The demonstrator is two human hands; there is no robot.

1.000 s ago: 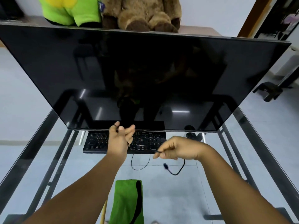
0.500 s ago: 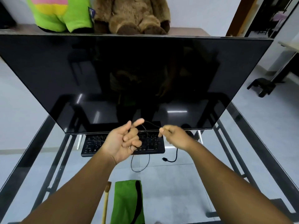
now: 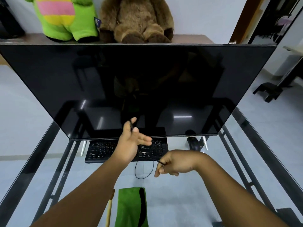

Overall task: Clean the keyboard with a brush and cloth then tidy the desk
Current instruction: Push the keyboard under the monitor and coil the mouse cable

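Note:
A black keyboard (image 3: 101,149) lies on the glass desk (image 3: 185,197) under the monitor's lower edge. Its thin black cable (image 3: 144,177) runs off the front edge in a loop. My left hand (image 3: 129,143) is raised over the keyboard, fingers stretched to the right, with the cable pinched between thumb and forefinger. My right hand (image 3: 173,163) pinches the same cable at the keyboard's front right corner and draws it taut. A folded green cloth (image 3: 129,208) and a brush's wooden handle (image 3: 109,210) lie near the desk's front edge, between my forearms.
A large dark monitor (image 3: 131,87) fills the back of the desk. A black mouse (image 3: 193,143) sits right of the keyboard. A green plush toy (image 3: 65,18) and a brown plush bear (image 3: 136,20) stand on a shelf behind. The desk's black metal frame shows through the glass.
My right hand has dropped from beside the left hand down and right to the keyboard's front, pulling the cable with it. My left hand rose slightly and spread its fingers.

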